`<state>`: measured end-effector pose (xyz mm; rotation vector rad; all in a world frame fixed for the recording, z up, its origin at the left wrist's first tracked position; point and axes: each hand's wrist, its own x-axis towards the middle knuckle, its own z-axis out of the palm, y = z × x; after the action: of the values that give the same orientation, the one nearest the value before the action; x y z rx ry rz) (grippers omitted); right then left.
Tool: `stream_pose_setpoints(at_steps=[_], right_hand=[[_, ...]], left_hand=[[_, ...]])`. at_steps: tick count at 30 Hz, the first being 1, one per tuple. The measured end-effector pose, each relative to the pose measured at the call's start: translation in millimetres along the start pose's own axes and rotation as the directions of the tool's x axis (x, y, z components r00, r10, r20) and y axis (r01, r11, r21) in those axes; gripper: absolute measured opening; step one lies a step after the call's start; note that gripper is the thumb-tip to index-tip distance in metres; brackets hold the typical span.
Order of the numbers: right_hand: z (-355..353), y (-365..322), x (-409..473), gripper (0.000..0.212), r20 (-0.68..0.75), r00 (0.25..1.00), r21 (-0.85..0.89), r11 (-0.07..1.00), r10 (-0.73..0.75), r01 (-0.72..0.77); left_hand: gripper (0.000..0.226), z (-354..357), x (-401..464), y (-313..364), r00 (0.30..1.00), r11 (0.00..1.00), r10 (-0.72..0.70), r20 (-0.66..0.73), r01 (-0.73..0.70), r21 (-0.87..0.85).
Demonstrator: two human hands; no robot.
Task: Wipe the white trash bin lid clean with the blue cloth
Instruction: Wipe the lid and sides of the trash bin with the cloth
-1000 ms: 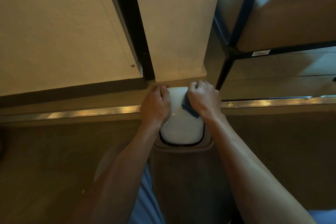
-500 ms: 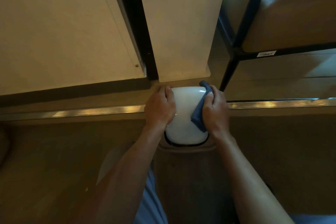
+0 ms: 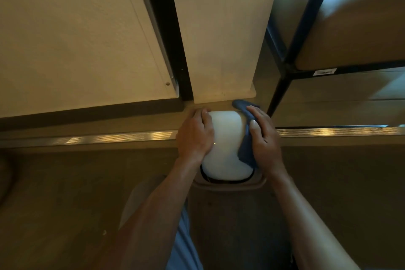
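The white trash bin lid [image 3: 225, 147] is domed and glossy, sitting on a brownish bin body [image 3: 230, 188] below me. My left hand [image 3: 195, 136] grips the lid's left side, fingers curled over its far edge. My right hand [image 3: 265, 140] lies flat against the lid's right side and presses the blue cloth [image 3: 246, 142] onto it. The cloth runs from the lid's far right corner down along its right edge; part of it is hidden under my palm.
A pale wall panel [image 3: 219, 39] and a dark vertical gap [image 3: 166, 28] stand right behind the bin. A black metal shelf frame [image 3: 285, 76] stands close at the right. A metal floor strip [image 3: 109, 138] runs across behind the bin.
My right hand has slid with the cloth from the lid's top to its right side, fingers now spread flat. The left hand has kept its hold.
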<state>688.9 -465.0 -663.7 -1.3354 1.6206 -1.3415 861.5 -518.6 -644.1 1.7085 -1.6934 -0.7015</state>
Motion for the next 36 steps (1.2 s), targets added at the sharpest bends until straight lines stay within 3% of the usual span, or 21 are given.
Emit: stream_pose_setpoints(at_steps=[3,5,7,10,13,17,23,25,27,30,33,36], right_hand=[[4,0,-10,0.056,-0.026,0.966,0.171,0.954,0.256,-0.248],[4,-7,0,0.054,-0.007,0.939,0.164,0.926,0.345,-0.339],[2,-16,18,0.044,0.015,0.927,0.05,0.926,0.374,-0.374],[6,-28,46,0.035,0.065,0.928,-0.293,0.896,0.366,-0.333],[17,-32,56,0.038,0.038,0.962,-0.477,0.851,0.271,-0.221],[17,-20,35,0.036,-0.025,0.999,-0.451,0.892,0.028,-0.037],[10,-3,-4,0.038,-0.026,0.988,-0.286,0.948,-0.154,0.141],[13,2,-21,0.046,-0.067,0.992,-0.255,0.963,-0.103,0.082],[16,-1,-29,0.053,-0.106,0.994,-0.136,0.989,0.04,-0.054],[14,-14,-19,0.053,-0.122,0.973,-0.046,0.978,0.195,-0.201],[9,-31,10,0.048,-0.075,0.947,-0.154,0.935,0.311,-0.319],[11,-44,31,0.045,-0.021,0.951,-0.389,0.873,0.31,-0.293]], left_hand=[[0.039,1,2,-2,1.0,1.0,0.008,0.004,-0.009,0.01],[0.038,1,2,-3,1.0,1.0,0.016,0.008,-0.016,0.008],[0.036,2,1,-5,1.0,1.0,0.027,0.004,-0.027,0.005],[0.034,1,1,-5,1.0,1.0,0.023,0.006,-0.023,-0.003],[0.034,0,5,-6,1.0,1.0,-0.013,-0.008,0.013,0.001],[0.037,2,3,-6,1.0,1.0,-0.002,-0.008,0.002,0.02],[0.037,3,1,-5,1.0,1.0,0.0,-0.014,0.001,0.02],[0.038,4,1,-6,1.0,1.0,0.003,-0.014,-0.002,0.017],[0.038,4,1,-7,1.0,1.0,0.013,-0.006,-0.012,0.017],[0.038,3,0,-9,1.0,0.999,0.03,-0.001,-0.03,0.011],[0.032,3,0,-9,0.999,0.999,0.035,0.003,-0.035,0.007],[0.03,4,0,-7,0.999,0.999,0.039,-0.016,-0.039,0.01]])
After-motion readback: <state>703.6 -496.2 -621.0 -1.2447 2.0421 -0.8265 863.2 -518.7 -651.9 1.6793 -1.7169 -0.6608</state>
